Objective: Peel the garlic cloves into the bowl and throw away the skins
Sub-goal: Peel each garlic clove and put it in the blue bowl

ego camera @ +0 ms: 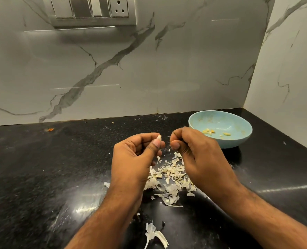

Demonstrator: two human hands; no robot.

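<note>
Black speckled stone countertop (41, 177), glossy, runs to marbled wall. Light blue bowl (239, 139) sits far right near corner. Heap of garlic skins (170, 178) at centre. Larger skin piece (153, 234) lies near edge. Orange scrap (50, 129) far left by wall.

Glossy black stone counter (41, 177); papery skins (170, 178); perhaps-plastic bowl (239, 139).

Home kitchen; black granite counter (41, 168); marble backsplash (149, 69); switch panel (91, 9)
</note>
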